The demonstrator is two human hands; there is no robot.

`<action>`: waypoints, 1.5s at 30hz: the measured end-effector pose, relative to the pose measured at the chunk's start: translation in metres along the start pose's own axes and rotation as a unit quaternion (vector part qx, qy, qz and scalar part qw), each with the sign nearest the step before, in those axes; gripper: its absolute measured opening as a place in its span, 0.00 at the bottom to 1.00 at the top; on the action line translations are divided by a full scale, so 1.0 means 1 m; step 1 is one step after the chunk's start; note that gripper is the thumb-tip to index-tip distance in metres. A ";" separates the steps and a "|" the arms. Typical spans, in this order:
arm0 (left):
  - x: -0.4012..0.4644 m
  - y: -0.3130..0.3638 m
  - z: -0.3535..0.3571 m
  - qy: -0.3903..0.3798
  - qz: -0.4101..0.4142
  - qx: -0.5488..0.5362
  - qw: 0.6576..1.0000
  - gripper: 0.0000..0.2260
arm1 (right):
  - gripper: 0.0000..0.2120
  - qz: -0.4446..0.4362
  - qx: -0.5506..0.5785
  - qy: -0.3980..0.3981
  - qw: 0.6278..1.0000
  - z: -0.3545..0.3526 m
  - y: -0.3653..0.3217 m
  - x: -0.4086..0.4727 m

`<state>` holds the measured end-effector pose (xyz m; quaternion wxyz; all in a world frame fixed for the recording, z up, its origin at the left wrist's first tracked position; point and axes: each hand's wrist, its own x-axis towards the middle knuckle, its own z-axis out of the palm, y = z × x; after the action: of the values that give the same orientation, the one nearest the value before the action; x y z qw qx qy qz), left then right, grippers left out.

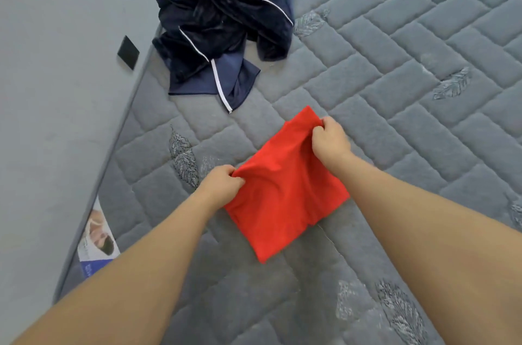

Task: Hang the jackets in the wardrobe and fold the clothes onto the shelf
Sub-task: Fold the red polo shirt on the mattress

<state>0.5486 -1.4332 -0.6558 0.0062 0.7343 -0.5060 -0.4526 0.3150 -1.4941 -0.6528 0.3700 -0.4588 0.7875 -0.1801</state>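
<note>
Folding is under way on the grey quilted mattress (pixel 395 67). Nearest to us, the bright red folded cloth (pixel 282 203) lies flat on the bed in a small neat square shape. The left hand (pixel 223 183) pinches its left corner, fingers curled tight on the cloth. The right hand (pixel 329 141) pinches the far top edge, fingers also curled round the red cloth. Both hands seem ready to make one more fold or to lift it.

Farther away, near the wall, the dark blue soft clothes with thin white stripes (pixel 220 19) lie in a messy heap. They are not folded yet.

No wardrobe or shelf shows, so I cannot tell if any jackets are hung. I think the red cloth is nearly done, but it must go on the shelf, and the blue heap is left.
</note>
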 end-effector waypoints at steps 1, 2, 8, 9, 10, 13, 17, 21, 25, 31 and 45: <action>0.012 -0.007 0.006 0.005 -0.010 0.019 1.000 0.08 | 0.16 0.018 -0.049 0.003 0.999 0.012 -0.001 0.011; 0.022 -0.015 0.014 0.009 -0.022 0.041 0.999 0.08 | 0.19 0.043 -0.086 0.002 0.995 0.024 0.000 0.021; 0.049 -0.032 0.048 0.098 -0.048 0.098 0.989 0.25 | 0.30 0.076 -0.192 0.037 0.978 0.080 0.019 0.050; 0.047 -0.032 0.049 0.085 -0.049 0.108 0.989 0.30 | 0.32 0.065 -0.200 0.033 0.977 0.080 0.022 0.050; 0.047 -0.032 0.048 0.061 -0.050 0.112 0.991 0.35 | 0.33 0.056 -0.202 0.018 0.978 0.078 0.024 0.051; 0.040 -0.021 0.041 -0.033 -0.050 -0.024 0.998 0.32 | 0.27 0.034 -0.107 -0.058 0.992 0.059 0.024 0.051; 0.021 0.011 0.016 -0.137 -0.030 -0.085 0.986 0.06 | 0.11 0.021 0.107 -0.088 0.990 0.002 0.011 0.021; -0.024 0.077 -0.031 -0.093 0.047 0.044 0.994 0.05 | 0.07 0.029 0.230 -0.021 0.972 -0.083 0.005 -0.037; -0.092 0.178 -0.064 -0.030 0.155 0.237 0.959 0.08 | 0.04 0.039 0.330 0.088 0.939 -0.173 -0.001 -0.103; -0.203 0.319 -0.054 -0.006 0.313 0.324 0.893 0.05 | 0.06 0.076 0.369 0.276 0.884 -0.315 0.005 -0.196; -0.524 0.491 0.141 -0.086 0.664 0.390 0.632 0.05 | 0.07 0.153 0.339 0.655 0.658 -0.509 0.141 -0.542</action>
<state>0.0506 -1.2174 -0.1654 -0.0252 0.0912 -0.9845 -0.1475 0.0165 -0.9867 -0.1773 -0.0890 0.0618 0.7698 -0.6290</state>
